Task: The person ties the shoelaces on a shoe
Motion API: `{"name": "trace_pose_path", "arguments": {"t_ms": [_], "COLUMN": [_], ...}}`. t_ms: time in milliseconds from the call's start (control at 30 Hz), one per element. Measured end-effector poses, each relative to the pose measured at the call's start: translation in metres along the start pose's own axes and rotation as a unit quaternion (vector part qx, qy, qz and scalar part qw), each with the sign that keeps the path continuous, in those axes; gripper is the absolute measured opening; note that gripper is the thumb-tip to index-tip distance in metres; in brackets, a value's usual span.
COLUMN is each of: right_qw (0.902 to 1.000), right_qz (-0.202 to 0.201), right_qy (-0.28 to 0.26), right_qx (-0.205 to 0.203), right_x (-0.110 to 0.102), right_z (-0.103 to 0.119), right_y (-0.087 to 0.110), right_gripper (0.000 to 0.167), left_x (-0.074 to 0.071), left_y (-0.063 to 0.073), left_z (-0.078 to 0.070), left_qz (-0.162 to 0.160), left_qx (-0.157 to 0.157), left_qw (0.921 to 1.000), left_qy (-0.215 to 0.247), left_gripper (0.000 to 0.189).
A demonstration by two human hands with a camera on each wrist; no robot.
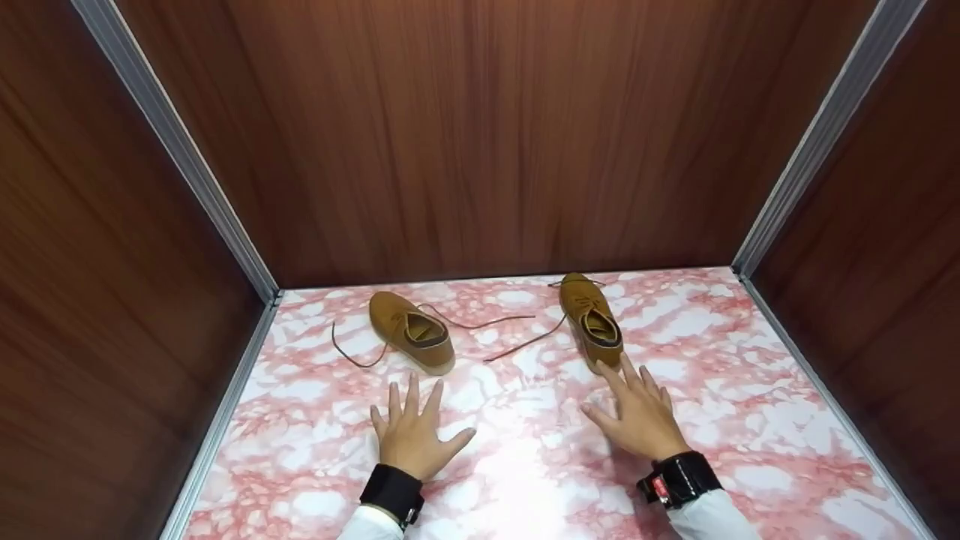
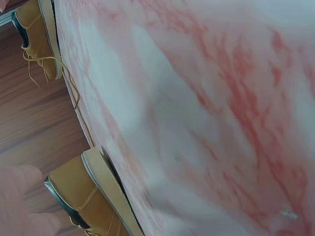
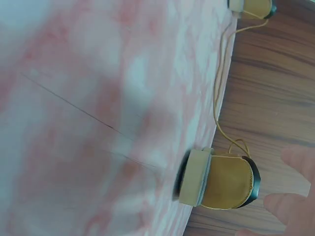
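Two tan lace-up shoes stand on the table, toes pointing away, laces undone. The left shoe is angled, its toe toward the left; its laces trail out on both sides. My left hand hovers just in front of its heel, fingers spread and holding nothing. The right shoe stands near the back wall, one lace stretching left over the surface. My right hand has its fingers extended, the fingertips right at that shoe's heel. In the right wrist view the heel shows close to blurred fingers.
The tabletop has a red and white marbled pattern. A brown wood-grain panel rises behind it, with similar panels left and right. Grey metal posts stand at the corners, and metal rails run along the side edges.
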State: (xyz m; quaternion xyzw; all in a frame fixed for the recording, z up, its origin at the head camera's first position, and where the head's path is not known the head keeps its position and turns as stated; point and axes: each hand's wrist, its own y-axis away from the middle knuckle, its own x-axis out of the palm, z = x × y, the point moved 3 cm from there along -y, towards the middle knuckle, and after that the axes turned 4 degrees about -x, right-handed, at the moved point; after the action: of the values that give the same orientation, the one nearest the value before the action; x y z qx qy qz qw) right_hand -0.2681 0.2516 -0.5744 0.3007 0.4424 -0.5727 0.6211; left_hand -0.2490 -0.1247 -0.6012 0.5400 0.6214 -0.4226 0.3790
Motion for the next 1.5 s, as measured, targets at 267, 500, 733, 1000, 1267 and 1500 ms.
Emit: {"name": "trace_pose_path", "arguments": {"t_ms": [267, 500, 733, 1000, 1267, 1500], "right_qw": [0.9966, 0.9855, 0.968, 0.9658, 0.9658, 0.9611], "right_qz": [0.019, 0.029, 0.061, 0.054, 0.058, 0.063], "right_qy": [-0.079, -0.154, -0.2, -0.199, -0.187, -0.195], "right_qx": [0.017, 0.065, 0.139, 0.157, 0.17, 0.185], "right_x": [-0.022, -0.033, -0.032, -0.023, -0.016, -0.013], "right_z": [-0.011, -0.029, -0.043, -0.051, -0.055, -0.056], "right_y": [-0.034, -0.073, -0.101, -0.116, -0.119, -0.121], "right_gripper": [0.092, 0.092, 0.09, 0.078, 0.072, 0.07], "left_x": [0.004, 0.004, 0.002, 0.001, -0.001, 0.001], "left_y": [-0.002, -0.006, -0.01, -0.018, -0.029, -0.044], "left_z": [-0.002, -0.006, -0.014, -0.027, -0.054, -0.086], "left_qz": [-0.004, 0.022, 0.03, 0.029, 0.067, 0.128], "left_qx": [0.003, -0.004, -0.008, 0.001, 0.016, 0.01], "left_qw": [1.0, 0.9995, 0.9989, 0.9945, 0.9743, 0.9532], "left_qy": [0.004, 0.021, 0.035, 0.101, 0.214, 0.274], "left_gripper": [0.1, 0.097, 0.098, 0.094, 0.089, 0.088]}}
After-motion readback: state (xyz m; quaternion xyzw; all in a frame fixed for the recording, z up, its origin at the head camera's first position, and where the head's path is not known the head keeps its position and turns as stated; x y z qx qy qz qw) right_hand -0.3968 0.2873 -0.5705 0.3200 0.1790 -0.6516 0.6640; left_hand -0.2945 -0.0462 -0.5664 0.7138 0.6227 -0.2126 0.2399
